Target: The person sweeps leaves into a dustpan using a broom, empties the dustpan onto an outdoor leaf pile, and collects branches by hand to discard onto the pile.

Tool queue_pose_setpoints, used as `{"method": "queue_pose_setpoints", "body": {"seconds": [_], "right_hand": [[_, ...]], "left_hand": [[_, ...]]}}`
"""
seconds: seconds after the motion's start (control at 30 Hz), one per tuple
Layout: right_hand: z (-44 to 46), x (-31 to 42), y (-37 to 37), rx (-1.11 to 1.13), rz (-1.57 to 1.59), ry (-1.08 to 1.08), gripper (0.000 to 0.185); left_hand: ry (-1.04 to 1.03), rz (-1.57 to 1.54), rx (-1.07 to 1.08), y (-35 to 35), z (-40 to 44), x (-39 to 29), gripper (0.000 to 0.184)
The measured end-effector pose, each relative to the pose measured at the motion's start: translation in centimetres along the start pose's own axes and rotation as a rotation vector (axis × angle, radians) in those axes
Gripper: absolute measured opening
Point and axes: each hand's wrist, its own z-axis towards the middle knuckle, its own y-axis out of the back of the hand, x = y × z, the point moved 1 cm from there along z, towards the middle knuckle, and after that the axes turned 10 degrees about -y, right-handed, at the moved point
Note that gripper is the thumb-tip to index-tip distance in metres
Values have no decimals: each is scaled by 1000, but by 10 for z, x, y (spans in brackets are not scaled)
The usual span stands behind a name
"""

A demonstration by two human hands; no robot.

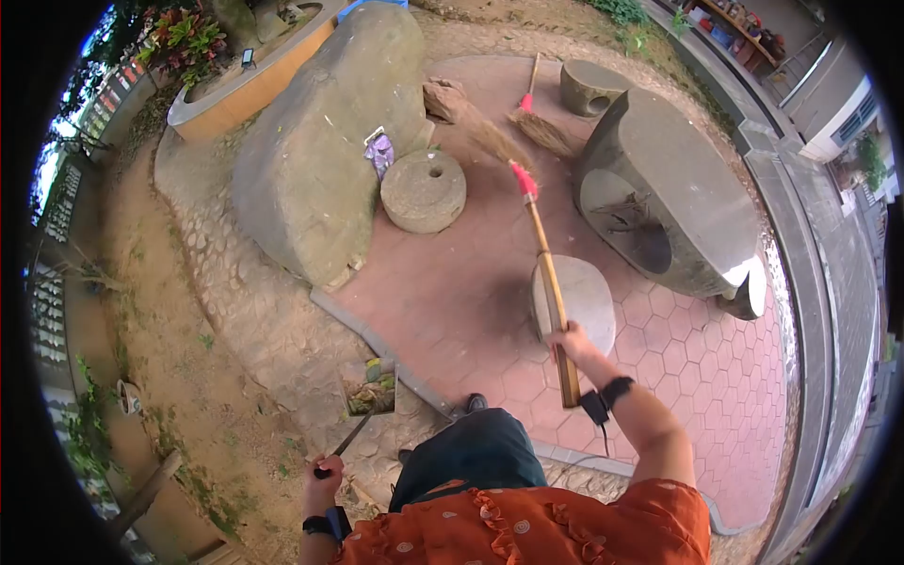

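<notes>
My right hand [569, 339] is closed round the long wooden handle of a broom [547, 259]. The broom has a red binding, and its straw head reaches up and away over the red paving, near the round millstone. Low on the left, my left hand [323, 478] grips the dark handle of a dustpan [369, 388], whose square pan holds leaves and debris. A second broom [541, 130] with a red binding lies on the paving at the back, its straw head near the large stone seat.
A big boulder [325, 141] stands left of the round millstone [423, 191]. A pale round stool [589, 306] sits below the broom handle. To the right is a hollowed stone table [673, 179], with a small stone stool [591, 87] behind. A raised kerb [377, 348] edges the paving.
</notes>
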Motion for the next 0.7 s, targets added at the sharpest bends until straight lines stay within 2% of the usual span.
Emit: {"method": "queue_pose_setpoints", "body": {"seconds": [0.07, 0.13, 0.23, 0.3, 0.4, 0.47, 0.5, 0.53, 0.57, 0.6, 0.63, 0.7], "right_hand": [[47, 51, -9, -53, -37, -16, 22], [94, 50, -12, -59, -41, -28, 20], [122, 7, -14, -92, 17, -119, 24], [104, -61, -12, -44, -194, -231, 24], [-8, -149, -33, -194, -284, -309, 37], [-93, -197, -48, -130, -401, -375, 43], [-116, -246, -45, -34, -405, -381, 45], [-161, -268, -55, 24, -296, -433, 43], [-187, -323, -52, 61, -507, -445, 47], [-264, -270, -85, 43, -821, -512, 55], [-289, -333, -77, 14, -1143, -464, 59], [-359, -364, -74, 151, -1109, -519, 62]], "left_hand": [[36, 39, 10, -8, -10, 9, 20], [17, 109, 9, 3, 4, -8, 20], [23, 186, -40, 9, -1, -17, 17], [-37, 271, 31, 22, 7, -28, 15], [90, 170, 18, 37, 21, -43, 14], [208, 143, -17, 59, 49, -73, 12], [217, 133, -13, 68, 55, -80, 12], [195, 170, -31, 67, 60, -78, 12], [173, 207, -49, 67, 64, -81, 12], [186, 201, -46, 71, 72, -92, 12], [189, 229, -45, 77, 84, -102, 12], [242, 274, -25, 95, 109, -125, 14]]}}
